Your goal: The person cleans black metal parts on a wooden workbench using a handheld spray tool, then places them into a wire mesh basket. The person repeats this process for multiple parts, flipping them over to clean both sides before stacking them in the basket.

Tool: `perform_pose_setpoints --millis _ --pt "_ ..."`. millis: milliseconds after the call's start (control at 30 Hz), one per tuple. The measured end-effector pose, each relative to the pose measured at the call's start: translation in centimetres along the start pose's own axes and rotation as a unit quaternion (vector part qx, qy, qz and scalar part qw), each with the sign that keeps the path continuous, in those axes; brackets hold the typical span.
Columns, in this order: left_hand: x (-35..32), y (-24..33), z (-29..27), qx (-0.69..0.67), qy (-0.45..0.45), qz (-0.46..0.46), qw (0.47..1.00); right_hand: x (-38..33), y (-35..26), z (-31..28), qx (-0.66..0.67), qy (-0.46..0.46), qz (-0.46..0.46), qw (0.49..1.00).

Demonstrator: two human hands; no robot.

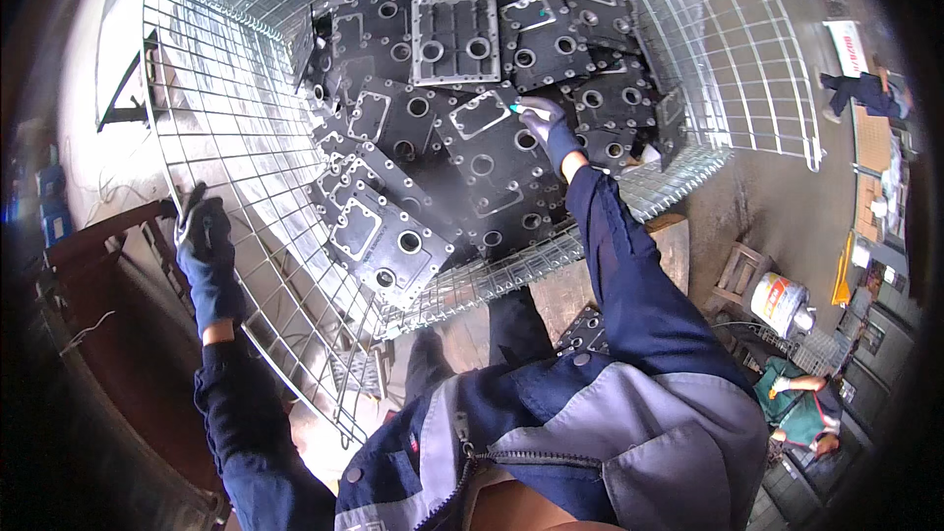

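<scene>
Pinching a small teal thing (516,108), the right hand (547,129) is over a dark metal plate (509,165) inside the wire basket (678,184), while the left hand (206,248), its grip unclear, meets the basket's side.

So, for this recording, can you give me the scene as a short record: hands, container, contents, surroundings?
Left hand: gloved, at the outer edge of the basket's left side; firmness of grip unclear
Right hand: gloved, reaching over the plates, seemingly pinching a small teal item
Container: wire basket
Contents: heaped dark metal plates with round holes
Standout: one plate with a pale rim, far side of the heap
Surroundings: white bucket and a person in green, both at right
</scene>
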State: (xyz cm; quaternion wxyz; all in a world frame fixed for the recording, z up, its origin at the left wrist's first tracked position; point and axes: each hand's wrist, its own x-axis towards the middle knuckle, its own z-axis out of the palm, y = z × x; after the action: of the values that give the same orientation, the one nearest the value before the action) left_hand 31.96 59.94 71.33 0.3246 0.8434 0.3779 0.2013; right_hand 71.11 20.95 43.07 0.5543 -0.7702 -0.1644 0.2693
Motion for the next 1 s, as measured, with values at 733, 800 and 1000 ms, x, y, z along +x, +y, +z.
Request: perform_pose_setpoints --millis 733,800,1000 --pt "1.0 -4.0 -2.0 0.312 -0.078 0.093 0.942 5.5 2.0 -1.7 -0.476 -0.214 0.283 0.804" --pt "0.6 -4.3 -2.4 0.331 -0.072 0.111 0.934 5.6 0.9 -1.0 -0.511 -0.246 0.303 0.766" --pt "1.8 -2.6 -0.9 0.282 -0.080 0.057 0.954 5.2 7.4 -1.3 -0.534 -0.212 0.293 0.764"
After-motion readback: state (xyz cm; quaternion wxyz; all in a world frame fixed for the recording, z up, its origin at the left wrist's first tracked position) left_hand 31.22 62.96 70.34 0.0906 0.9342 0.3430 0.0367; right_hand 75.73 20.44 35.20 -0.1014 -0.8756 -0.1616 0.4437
